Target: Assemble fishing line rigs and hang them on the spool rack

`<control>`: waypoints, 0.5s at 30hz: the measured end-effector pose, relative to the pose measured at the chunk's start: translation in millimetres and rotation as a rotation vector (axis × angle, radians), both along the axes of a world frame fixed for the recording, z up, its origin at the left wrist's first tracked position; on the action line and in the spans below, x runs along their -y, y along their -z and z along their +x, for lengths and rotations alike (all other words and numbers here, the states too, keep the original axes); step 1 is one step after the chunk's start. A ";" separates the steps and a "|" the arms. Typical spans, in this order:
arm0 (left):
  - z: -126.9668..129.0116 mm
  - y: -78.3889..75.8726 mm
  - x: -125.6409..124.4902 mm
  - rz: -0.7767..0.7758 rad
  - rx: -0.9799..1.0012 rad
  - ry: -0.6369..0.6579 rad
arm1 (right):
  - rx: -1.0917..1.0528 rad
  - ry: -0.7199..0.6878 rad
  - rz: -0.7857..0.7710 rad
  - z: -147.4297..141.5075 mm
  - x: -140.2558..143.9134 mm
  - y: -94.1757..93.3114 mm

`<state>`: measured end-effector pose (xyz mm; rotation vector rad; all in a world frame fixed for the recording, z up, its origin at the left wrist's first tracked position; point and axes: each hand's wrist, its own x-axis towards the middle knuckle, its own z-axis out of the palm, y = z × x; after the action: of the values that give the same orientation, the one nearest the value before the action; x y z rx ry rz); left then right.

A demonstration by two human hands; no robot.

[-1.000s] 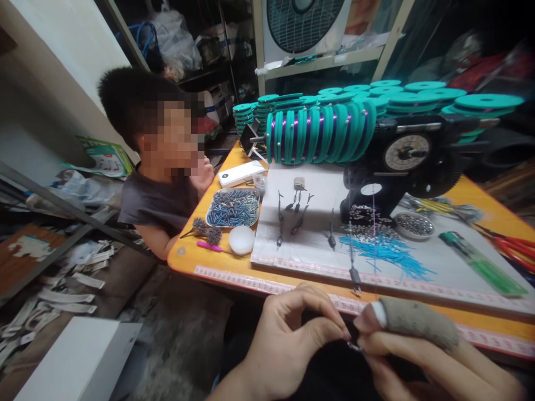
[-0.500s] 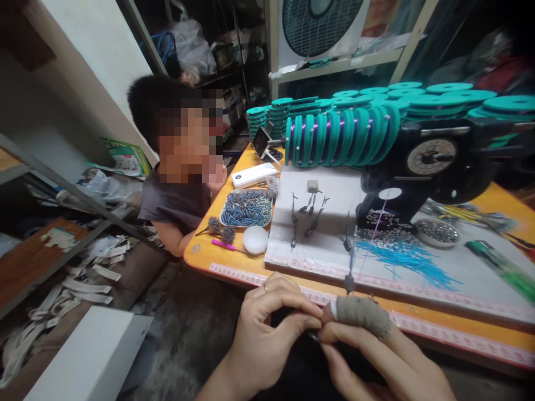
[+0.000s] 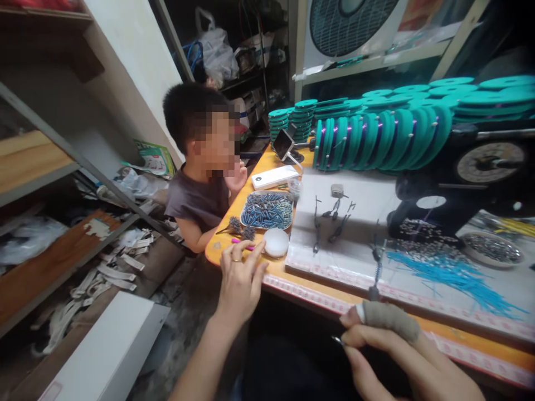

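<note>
My left hand is over the table's near left corner, fingers bent forward and thumb apart. Its fingertips are at a pink-handled tool, partly covered by the hand; I cannot tell whether they touch it. Beside them sits a round white lid-like piece. My right hand is in front of the table edge, thumb and finger pinched on a small shiny metal piece, mostly hidden. A grey wrap covers one of its fingers. A dark spring-like rig hangs just beyond this hand.
A tray of blue and silver pieces stands behind the lid-like piece. Blue sticks and a bowl of metal bits lie right. Teal spools line a black machine. Another person is at the table's left side.
My left hand has parted from the right and moved left and forward to the pink-handled tool. The right hand keeps its pinch. The view has turned left.
</note>
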<state>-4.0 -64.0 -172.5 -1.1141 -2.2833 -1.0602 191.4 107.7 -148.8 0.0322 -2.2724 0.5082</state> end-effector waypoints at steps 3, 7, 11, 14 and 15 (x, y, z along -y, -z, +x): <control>-7.2 9.3 7.0 -0.076 -0.101 0.026 | 0.025 0.047 -0.182 2.5 -0.3 0.6; -2.6 18.1 10.9 -0.099 -0.185 0.065 | 0.052 0.039 -0.329 3.3 0.5 -4.1; -2.1 26.9 13.6 -0.114 -0.243 0.083 | 0.053 -0.005 -0.330 4.9 -0.4 -8.3; -4.9 34.0 19.0 -0.043 -0.300 0.117 | 0.074 0.017 -0.318 8.2 -2.3 -7.6; -5.4 35.2 20.7 -0.001 -0.318 0.137 | 0.080 0.018 -0.316 9.2 -2.8 -7.2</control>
<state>-9.4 -84.7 -207.7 -1.3486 -1.9821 -0.8581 200.5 110.5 -141.6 -0.1690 -2.2413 0.8665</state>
